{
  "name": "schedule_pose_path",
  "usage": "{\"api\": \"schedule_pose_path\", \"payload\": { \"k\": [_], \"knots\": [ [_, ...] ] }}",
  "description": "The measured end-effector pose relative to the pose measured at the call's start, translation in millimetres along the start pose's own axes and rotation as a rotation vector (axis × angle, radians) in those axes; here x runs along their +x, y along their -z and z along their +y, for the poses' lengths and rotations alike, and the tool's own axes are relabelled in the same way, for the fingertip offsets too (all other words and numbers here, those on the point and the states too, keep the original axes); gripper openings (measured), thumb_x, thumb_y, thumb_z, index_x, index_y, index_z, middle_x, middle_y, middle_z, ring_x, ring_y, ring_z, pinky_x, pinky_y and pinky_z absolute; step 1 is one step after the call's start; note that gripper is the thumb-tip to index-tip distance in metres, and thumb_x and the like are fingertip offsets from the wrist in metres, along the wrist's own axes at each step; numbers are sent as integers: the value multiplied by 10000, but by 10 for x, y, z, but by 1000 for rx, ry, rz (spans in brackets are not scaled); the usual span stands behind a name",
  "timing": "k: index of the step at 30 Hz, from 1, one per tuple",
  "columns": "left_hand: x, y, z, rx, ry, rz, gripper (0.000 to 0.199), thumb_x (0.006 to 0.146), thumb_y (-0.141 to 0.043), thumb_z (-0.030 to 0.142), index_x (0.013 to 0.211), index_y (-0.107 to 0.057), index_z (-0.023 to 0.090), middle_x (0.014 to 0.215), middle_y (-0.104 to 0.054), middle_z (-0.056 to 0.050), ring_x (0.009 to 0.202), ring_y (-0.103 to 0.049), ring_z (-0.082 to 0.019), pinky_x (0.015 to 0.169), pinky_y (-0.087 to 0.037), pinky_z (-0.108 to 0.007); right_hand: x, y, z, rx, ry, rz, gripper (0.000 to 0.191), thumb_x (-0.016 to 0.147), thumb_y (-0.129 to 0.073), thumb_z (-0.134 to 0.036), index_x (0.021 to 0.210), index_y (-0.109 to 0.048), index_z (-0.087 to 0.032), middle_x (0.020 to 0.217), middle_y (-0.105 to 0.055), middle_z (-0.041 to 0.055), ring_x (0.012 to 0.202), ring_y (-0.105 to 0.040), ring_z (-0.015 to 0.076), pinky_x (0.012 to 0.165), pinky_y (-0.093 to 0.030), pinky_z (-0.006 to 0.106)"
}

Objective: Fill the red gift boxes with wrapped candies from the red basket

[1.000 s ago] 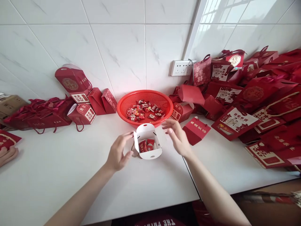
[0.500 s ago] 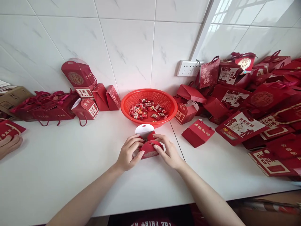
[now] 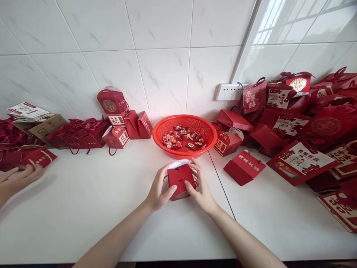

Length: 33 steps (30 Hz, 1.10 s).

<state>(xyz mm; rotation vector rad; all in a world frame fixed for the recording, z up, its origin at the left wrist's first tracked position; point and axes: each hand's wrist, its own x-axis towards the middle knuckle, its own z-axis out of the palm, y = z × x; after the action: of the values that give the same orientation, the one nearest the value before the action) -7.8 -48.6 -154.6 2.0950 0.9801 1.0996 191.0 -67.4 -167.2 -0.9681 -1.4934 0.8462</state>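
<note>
- While both hands rest on it, the box (image 3: 180, 182) sits on the table (image 3: 125, 230), centre and near, just on the near side of the basket (image 3: 181, 153); a red flap with a small slot lies over its top, and a pale flap (image 3: 180, 163) shows at its far edge.
- The left hand (image 3: 158, 190) cups the box's left side, fingers curled close together there, thumb set apart with its tip on the near left part.
- The right hand (image 3: 205, 192) curves round the right side, fingers bent and slightly spread towards the far right corner, thumb tip on the red flap; how hard either hand presses, I cannot tell.
- The basket, red and round, holds wrapped sweets (image 3: 182, 137).
- Right of the box, well apart, one closed carton (image 3: 244, 167) lies past the table's seam (image 3: 221, 186).
- Farther right, red gift boxes (image 3: 292, 126) are heaped against the wall (image 3: 164, 26), below and beside a socket (image 3: 228, 92).
- Left of the basket, more red boxes stand by the wall, one (image 3: 111, 102) on top of others; left of these is a ribboned row (image 3: 83, 136).
- At the far left, cards (image 3: 28, 110) lie on a brown box (image 3: 48, 128).
- Nearer, another person's hand (image 3: 23, 178) touches a red bag (image 3: 36, 158).
</note>
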Motion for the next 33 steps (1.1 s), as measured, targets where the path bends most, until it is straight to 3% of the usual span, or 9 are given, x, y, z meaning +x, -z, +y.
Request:
{"api": "schedule_pose_path", "payload": {
  "k": [4,8,15,17,19,22,26,29,33],
  "knots": [
    [5,43,2,223,-185,-110,594,878,-614,473,1414,-470,263,1517,-378,-138,1453,-289,-386,1164,-325,-599,-3,15,43,39,-14,-51,534,978,-522,-316,1482,-346,-336,1617,-277,70,1473,-316,252,1190,-321,506],
    [-22,48,0,390,-226,-157,604,861,-668,408,1419,-479,274,1564,-318,-133,1480,-226,-401,1166,-322,-609,-4,9,42,-33,26,-67,341,992,-501,-349,1331,-526,-316,1533,-424,70,1447,-366,261,1194,-311,515],
    [-184,258,-64,497,-277,-133,543,879,-653,340,1403,-520,295,1485,-445,-114,1356,-436,-333,1126,-409,-530,-74,-68,-1,-35,-8,-68,410,998,-498,-393,1396,-428,-327,1563,-351,81,1440,-367,261,1139,-402,497],
    [-185,478,-113,567,-263,-44,526,876,-655,321,1389,-541,304,1451,-468,-112,1326,-472,-324,1104,-432,-513,-82,-30,-23,-27,-18,-62,416,1006,-482,-392,1411,-406,-335,1563,-337,80,1440,-357,258,1121,-422,496],
    [-114,823,-176,653,-209,153,483,890,-642,294,1366,-562,300,1426,-480,-107,1306,-496,-304,1097,-442,-480,-73,27,-44,-39,-48,-34,406,1005,-485,-397,1400,-410,-342,1534,-365,84,1404,-397,266,1090,-445,508],
    [141,1560,-303,818,-81,584,451,920,-631,317,1361,-563,246,1413,-479,-88,1316,-478,-274,1145,-393,-438,-41,95,-64,-39,-118,20,401,1001,-488,-415,1390,-416,-348,1469,-422,97,1311,-494,277,1019,-494,512],
    [639,2596,-562,912,67,911,512,967,-582,404,1405,-510,147,1395,-412,-51,1325,-433,-231,1195,-324,-370,-18,110,-79,-37,-165,36,386,998,-491,-428,1367,-438,-328,1372,-495,108,1242,-547,278,967,-521,493],
    [969,3026,-789,876,246,907,574,958,-589,451,1400,-506,95,1352,-398,-55,1277,-445,-224,1192,-305,-351,-25,102,-85,-63,-159,19,381,990,-507,-427,1351,-446,-321,1317,-526,109,1188,-574,272,915,-540,468],
    [1198,3033,-1024,870,251,776,552,946,-617,433,1389,-537,113,1347,-414,-62,1259,-425,-209,1186,-284,-369,-30,124,-69,-110,-132,5,365,994,-507,-411,1341,-454,-309,1287,-535,100,1142,-590,252,879,-546,427]
  ]
}}
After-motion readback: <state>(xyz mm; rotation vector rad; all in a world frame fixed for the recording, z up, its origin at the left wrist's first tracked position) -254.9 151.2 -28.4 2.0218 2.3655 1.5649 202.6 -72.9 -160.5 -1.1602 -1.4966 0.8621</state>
